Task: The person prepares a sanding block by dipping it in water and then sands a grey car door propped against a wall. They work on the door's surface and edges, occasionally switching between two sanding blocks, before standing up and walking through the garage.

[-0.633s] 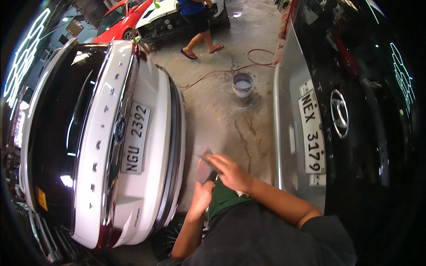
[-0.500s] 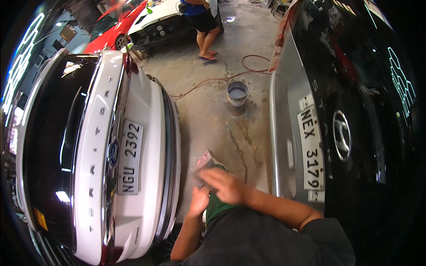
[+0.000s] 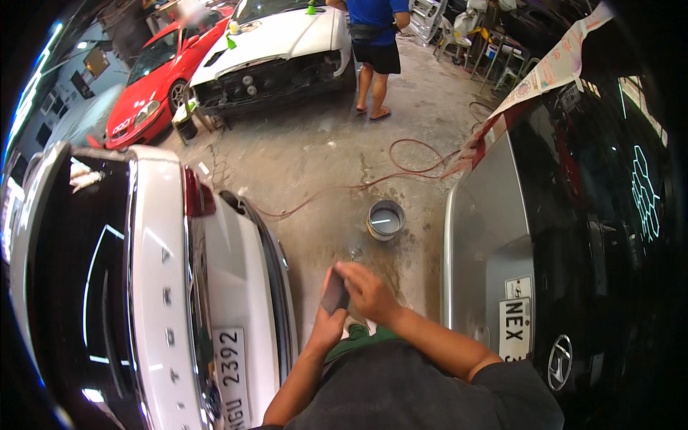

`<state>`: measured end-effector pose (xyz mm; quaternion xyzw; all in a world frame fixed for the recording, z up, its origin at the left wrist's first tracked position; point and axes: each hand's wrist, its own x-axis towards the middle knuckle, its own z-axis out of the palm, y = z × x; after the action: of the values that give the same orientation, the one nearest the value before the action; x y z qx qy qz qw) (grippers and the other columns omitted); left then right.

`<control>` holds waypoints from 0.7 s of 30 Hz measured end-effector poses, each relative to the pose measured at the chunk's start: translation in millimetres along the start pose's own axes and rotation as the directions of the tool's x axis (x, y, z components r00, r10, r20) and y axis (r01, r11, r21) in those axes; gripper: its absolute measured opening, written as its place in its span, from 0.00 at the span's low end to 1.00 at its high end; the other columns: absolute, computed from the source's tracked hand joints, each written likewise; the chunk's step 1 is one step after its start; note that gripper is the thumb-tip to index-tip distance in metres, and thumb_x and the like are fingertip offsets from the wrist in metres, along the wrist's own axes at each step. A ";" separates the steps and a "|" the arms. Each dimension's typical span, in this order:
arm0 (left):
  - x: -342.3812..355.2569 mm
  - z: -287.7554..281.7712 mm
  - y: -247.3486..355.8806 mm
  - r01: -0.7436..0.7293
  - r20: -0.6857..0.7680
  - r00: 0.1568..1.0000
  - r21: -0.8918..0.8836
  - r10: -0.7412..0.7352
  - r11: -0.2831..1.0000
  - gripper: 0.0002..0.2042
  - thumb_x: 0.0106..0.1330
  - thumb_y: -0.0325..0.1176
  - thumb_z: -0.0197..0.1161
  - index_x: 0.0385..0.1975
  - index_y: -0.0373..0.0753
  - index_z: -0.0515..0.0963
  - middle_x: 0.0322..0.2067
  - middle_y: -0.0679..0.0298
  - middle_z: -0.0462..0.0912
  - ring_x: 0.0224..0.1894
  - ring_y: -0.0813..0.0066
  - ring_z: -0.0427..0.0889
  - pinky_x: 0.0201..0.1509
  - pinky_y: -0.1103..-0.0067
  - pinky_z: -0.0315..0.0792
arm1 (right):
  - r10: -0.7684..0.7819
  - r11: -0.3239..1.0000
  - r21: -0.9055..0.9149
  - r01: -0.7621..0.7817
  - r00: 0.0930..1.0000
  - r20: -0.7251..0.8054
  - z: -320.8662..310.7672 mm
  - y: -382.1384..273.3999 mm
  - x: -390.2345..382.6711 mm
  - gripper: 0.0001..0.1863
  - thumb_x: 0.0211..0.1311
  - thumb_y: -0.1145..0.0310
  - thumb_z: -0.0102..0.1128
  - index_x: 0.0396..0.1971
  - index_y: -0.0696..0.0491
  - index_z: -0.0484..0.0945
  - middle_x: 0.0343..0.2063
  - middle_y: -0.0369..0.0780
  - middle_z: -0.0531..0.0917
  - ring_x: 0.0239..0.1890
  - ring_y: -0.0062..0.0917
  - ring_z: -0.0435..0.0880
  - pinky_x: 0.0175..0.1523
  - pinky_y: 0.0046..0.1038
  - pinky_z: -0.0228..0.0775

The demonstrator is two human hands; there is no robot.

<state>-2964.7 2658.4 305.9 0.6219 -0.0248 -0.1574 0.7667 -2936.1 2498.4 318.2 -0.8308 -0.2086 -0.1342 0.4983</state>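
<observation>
A small dark grey sheet, which looks like folded sandpaper [image 3: 335, 292], is held up in front of my body between my two hands. My left hand [image 3: 328, 326] grips it from below and along its left side, fingers behind it and thumb near its lower edge. My right hand [image 3: 371, 295] reaches in from the right with its fingers together. Its fingertips meet the sandpaper's top edge, and the thumb lies close to its right side. The sheet's back is hidden by my left fingers.
A white car's rear [image 3: 251, 287] stands close on my left, a dark grey car's rear [image 3: 484, 244] on my right. Ahead are a bucket of cloudy water [image 3: 386, 220], a red hose [image 3: 344, 188], a person in a blue shirt [image 3: 374, 43], a stripped white car [image 3: 294, 36] and a red car [image 3: 147, 79].
My view has tilted up, showing more of the far floor and cars. My right hand, blurred over the sheet before, is now at its top edge. The person ahead has shifted and stands facing away.
</observation>
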 end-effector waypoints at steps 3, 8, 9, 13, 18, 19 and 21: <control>65.8 -14.5 38.6 0.145 -0.009 0.989 -0.105 -0.147 0.984 0.43 0.54 0.15 0.45 0.76 0.33 0.46 0.75 0.53 0.52 0.78 0.64 0.50 0.79 0.72 0.47 | -0.106 0.994 0.034 0.106 0.994 0.004 7.3 -7.7 38.7 0.18 0.68 0.76 0.53 0.57 0.61 0.76 0.54 0.51 0.80 0.57 0.45 0.80 0.61 0.37 0.73; 161.6 -30.1 36.9 -0.082 0.102 0.992 0.126 0.070 0.989 0.42 0.56 0.15 0.47 0.76 0.35 0.47 0.73 0.53 0.56 0.76 0.64 0.55 0.78 0.72 0.49 | 0.236 0.966 0.133 -0.223 0.967 -0.091 -1.3 75.9 136.7 0.19 0.66 0.77 0.56 0.57 0.59 0.77 0.53 0.48 0.80 0.58 0.42 0.79 0.62 0.38 0.72; 185.3 -40.0 35.6 -0.057 0.073 0.996 0.082 0.051 0.995 0.42 0.55 0.15 0.46 0.76 0.34 0.46 0.73 0.53 0.56 0.76 0.63 0.54 0.79 0.72 0.48 | 0.146 0.982 0.132 -0.134 0.986 -0.084 -1.0 76.9 150.6 0.19 0.66 0.77 0.56 0.56 0.59 0.77 0.53 0.48 0.80 0.57 0.42 0.79 0.62 0.37 0.72; 285.9 -53.8 53.5 -0.018 0.077 0.997 0.074 0.013 0.997 0.44 0.51 0.13 0.43 0.76 0.32 0.47 0.74 0.53 0.55 0.77 0.63 0.52 0.79 0.72 0.46 | 0.186 0.965 0.209 -0.158 0.975 -0.121 -3.8 123.8 230.1 0.18 0.67 0.76 0.55 0.56 0.60 0.76 0.53 0.49 0.80 0.57 0.43 0.79 0.62 0.36 0.71; 414.2 -57.1 83.4 -0.275 0.037 0.960 0.282 0.276 0.919 0.40 0.59 0.21 0.50 0.76 0.34 0.49 0.73 0.54 0.56 0.73 0.63 0.59 0.77 0.70 0.51 | 0.214 0.938 0.304 -0.167 0.969 -0.127 -22.6 204.2 351.1 0.19 0.66 0.77 0.55 0.56 0.60 0.76 0.52 0.49 0.80 0.57 0.44 0.78 0.63 0.37 0.70; 436.5 -43.6 114.0 -0.166 -0.045 0.984 0.164 0.175 0.972 0.39 0.60 0.22 0.51 0.76 0.35 0.49 0.71 0.55 0.60 0.71 0.63 0.62 0.75 0.70 0.55 | 0.031 0.962 0.274 0.006 0.991 -0.133 -26.0 207.0 368.3 0.20 0.65 0.77 0.56 0.58 0.60 0.75 0.52 0.50 0.80 0.58 0.45 0.78 0.64 0.37 0.70; 483.3 -62.7 112.8 -0.095 -0.122 0.987 0.089 0.106 0.992 0.37 0.64 0.26 0.55 0.75 0.37 0.51 0.59 0.60 0.73 0.58 0.70 0.75 0.59 0.75 0.72 | 0.025 0.957 0.289 0.010 0.993 -0.117 -41.2 215.7 409.7 0.21 0.64 0.77 0.57 0.58 0.59 0.75 0.53 0.50 0.79 0.58 0.45 0.77 0.64 0.37 0.70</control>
<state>-2467.6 2606.1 324.0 0.6597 -0.0141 -0.0779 0.7473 -2473.9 2459.4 347.4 -0.7403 -0.1923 -0.1499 0.6266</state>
